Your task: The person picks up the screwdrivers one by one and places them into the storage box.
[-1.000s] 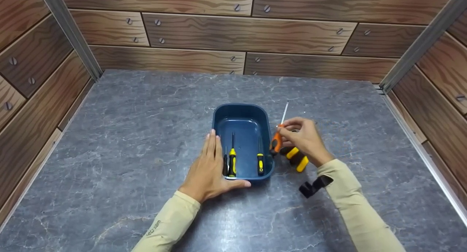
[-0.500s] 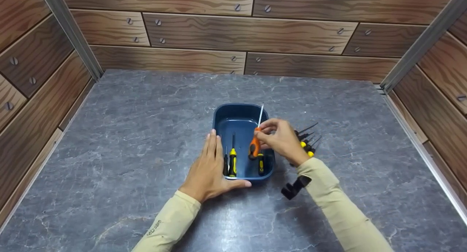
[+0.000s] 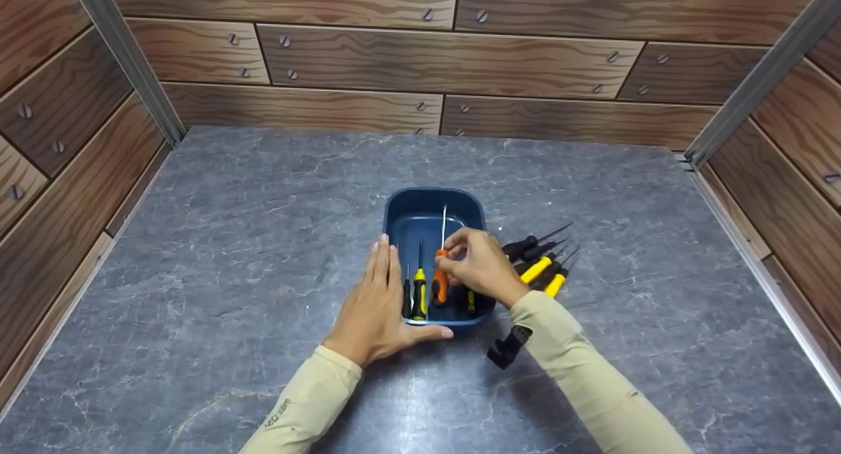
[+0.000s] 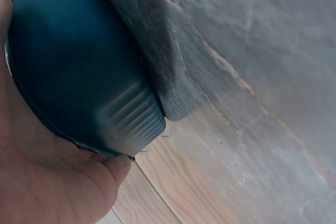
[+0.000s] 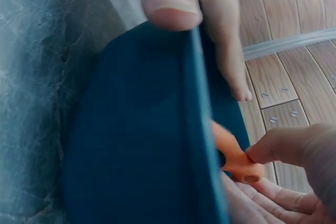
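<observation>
1. The right hand pinches the orange-handled screwdriver by the upper end of its handle, fingers and thumb curled round it; the right wrist view confirms the grip on the orange handle.
2. Change noted: a second ago this screwdriver was held outside the blue tray, off its right wall. Half a second ago it was above the tray's right side. It now sits low inside the tray, near the middle, shaft pointing to the far end.
3. Whether the handle already rests on the tray floor cannot be told from these views.
4. The left hand lies flat with straight fingers against the tray's left wall, thumb along the near edge. It has not moved across the three head views. The left wrist view shows the palm against the tray wall.
5. Tray contents: a yellow-and-black screwdriver just left of the orange one, a thin dark tool beside it, and another yellow-and-black screwdriver partly behind the right hand.
6. Outside the tray, to its right on the grey stone-patterned table, lies a loose cluster of screwdrivers with black and yellow handles.
7. Judgement: the orange tool's transfer into the tray is nearly complete; the cluster outside is unsorted.
</observation>
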The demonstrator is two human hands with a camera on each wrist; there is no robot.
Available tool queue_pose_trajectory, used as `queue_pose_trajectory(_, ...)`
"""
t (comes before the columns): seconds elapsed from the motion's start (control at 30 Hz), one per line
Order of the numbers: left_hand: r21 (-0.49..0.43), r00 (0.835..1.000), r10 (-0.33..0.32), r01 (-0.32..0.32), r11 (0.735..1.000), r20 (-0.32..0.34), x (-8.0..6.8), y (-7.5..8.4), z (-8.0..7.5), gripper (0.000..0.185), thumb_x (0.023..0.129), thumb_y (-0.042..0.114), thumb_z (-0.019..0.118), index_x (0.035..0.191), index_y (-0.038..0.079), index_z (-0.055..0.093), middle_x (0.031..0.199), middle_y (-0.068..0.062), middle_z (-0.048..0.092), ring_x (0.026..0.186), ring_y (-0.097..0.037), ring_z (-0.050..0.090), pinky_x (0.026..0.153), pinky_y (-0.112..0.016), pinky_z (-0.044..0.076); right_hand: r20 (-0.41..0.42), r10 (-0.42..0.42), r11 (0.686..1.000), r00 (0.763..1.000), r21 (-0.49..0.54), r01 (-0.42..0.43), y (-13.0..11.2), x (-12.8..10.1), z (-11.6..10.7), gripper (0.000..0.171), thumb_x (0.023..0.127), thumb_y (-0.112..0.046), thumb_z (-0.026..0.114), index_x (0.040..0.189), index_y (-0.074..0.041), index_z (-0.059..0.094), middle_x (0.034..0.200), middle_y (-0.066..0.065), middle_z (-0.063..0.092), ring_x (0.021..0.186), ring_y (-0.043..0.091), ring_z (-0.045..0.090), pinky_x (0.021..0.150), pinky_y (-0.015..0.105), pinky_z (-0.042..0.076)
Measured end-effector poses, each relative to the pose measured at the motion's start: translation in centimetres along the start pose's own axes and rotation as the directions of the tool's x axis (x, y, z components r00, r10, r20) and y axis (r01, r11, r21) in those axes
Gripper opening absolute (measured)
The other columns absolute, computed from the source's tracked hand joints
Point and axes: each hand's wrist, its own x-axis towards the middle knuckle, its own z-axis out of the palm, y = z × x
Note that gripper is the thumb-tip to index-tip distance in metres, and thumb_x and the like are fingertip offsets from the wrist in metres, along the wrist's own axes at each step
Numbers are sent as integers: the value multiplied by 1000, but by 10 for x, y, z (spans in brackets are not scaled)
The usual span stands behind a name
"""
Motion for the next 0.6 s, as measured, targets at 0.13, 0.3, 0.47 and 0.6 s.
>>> queue_pose_trajectory(0.13,8,1000,4,-4,1000,-9,0,0,1,143,67,94,56,157,-10,17,165,-28,3,154,-38,6,118,-48,30,12,10,998,1000,-67,-9,1,0,5,20,86,-6,78,100,1,66,87,11,69,64,26,72,56,29,59)
queue_pose_trajectory(0.3,17,999,22,-22,1000,-23,0,-1,2,144,67,95,53,156,-12,18,165,-29,4,153,-40,8,119,-47,28,19,-4,987,1000,-162,7,2,0,7,21,85,-10,79,98,1,66,80,6,70,56,18,68,54,25,56)
queue_pose_trajectory(0.47,25,999,30,-29,999,-27,1,-2,3,144,67,96,52,155,-13,18,164,-31,5,153,-41,9,120,-46,26,37,21,977,999,-214,-13,1,0,10,24,85,-12,79,101,1,66,81,7,70,53,13,66,55,25,55)
queue_pose_trajectory(0.6,26,999,28,-27,999,-24,0,-2,2,144,68,96,52,155,-13,18,164,-30,4,153,-40,8,120,-46,25,53,56,973,997,-228,-43,0,2,13,24,86,-11,78,102,1,64,84,10,72,53,13,67,60,28,58)
